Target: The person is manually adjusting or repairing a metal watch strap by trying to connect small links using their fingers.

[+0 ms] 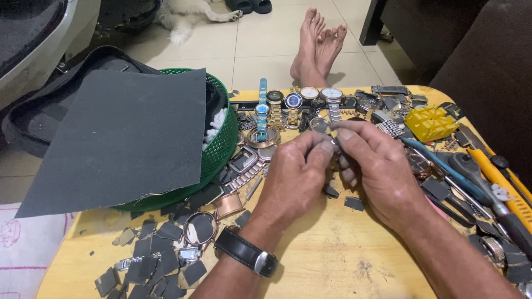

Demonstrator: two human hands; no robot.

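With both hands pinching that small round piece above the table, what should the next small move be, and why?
Probably lower the round glass piece closer to the wooden table before working on it. The left hand and right hand grip it only by fingertips, high above loose grey scraps and watches, where a dropped piece could get lost.

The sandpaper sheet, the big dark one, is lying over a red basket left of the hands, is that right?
Not quite. The sandpaper sheet does lie over a basket left of the hands, but the head view shows that basket is green, not red.
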